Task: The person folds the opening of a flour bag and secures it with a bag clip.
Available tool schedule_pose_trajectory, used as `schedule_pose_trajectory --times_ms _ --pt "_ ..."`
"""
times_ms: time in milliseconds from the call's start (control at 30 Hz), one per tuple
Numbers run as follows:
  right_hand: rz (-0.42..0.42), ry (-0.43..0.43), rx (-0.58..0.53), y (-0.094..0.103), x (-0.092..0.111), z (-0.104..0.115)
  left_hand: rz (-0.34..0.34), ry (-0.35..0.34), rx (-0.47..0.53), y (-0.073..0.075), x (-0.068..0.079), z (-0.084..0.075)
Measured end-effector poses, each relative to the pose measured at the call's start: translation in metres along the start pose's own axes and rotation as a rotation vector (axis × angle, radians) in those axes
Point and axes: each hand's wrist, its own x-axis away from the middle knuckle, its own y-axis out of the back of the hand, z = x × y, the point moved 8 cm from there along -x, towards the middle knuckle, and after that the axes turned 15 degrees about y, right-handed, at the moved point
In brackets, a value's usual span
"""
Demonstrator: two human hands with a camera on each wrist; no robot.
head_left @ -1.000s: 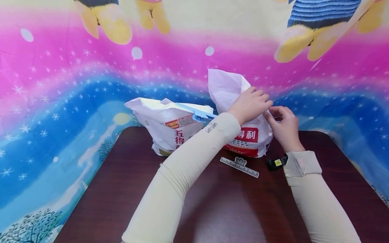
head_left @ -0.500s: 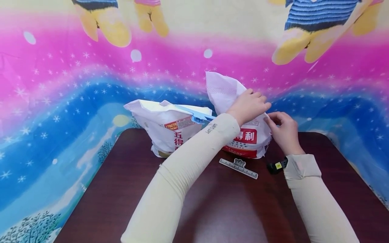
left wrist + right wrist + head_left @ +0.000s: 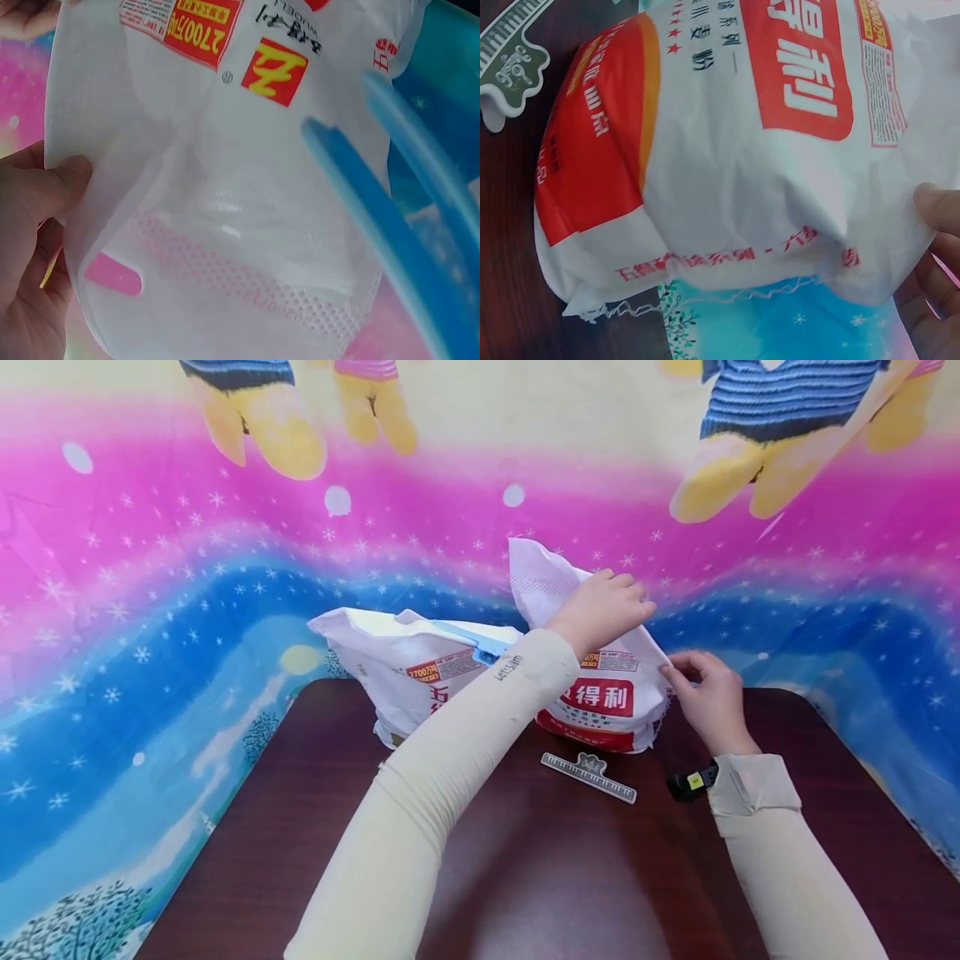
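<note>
A white wheat flour bag [image 3: 600, 647] with red print stands upright at the back of the table, its top tilted up to the left. My left hand [image 3: 603, 610] pinches its upper edge between thumb and fingers; in the left wrist view the thumb of that hand [image 3: 34, 202] lies on the white cloth near a handle slot. My right hand [image 3: 705, 697] pinches the bag's right side edge, also seen with the hand [image 3: 937, 247] in the right wrist view. A piano-key patterned clip [image 3: 588, 777] lies on the table before the bag.
A second white flour bag [image 3: 405, 668] stands to the left, its top fastened with a light blue sealing clip [image 3: 487, 647], partly behind my left sleeve. The dark wooden table [image 3: 555, 868] backs onto a printed cloth [image 3: 420, 527].
My left hand has moved left along the bag's upper edge. My right hand has gone slightly lower and to the right, keeping hold of the side edge.
</note>
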Motion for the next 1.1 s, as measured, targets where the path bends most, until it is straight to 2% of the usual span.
schedule_pose_trajectory --times_ms 433,733,967,1100 --pt "-0.002 0.004 0.012 0.001 0.010 -0.009 -0.006 0.020 0.010 0.006 0.002 0.014" --pt "0.066 -0.097 0.009 -0.001 0.018 -0.019 0.012 0.080 0.025 0.010 0.004 0.027" --pt "0.061 -0.118 0.016 -0.002 0.021 -0.021 0.031 0.115 0.166 0.013 0.008 0.041" --pt "0.050 -0.118 0.008 -0.003 0.022 -0.021 0.028 0.134 0.182 0.016 0.009 0.046"
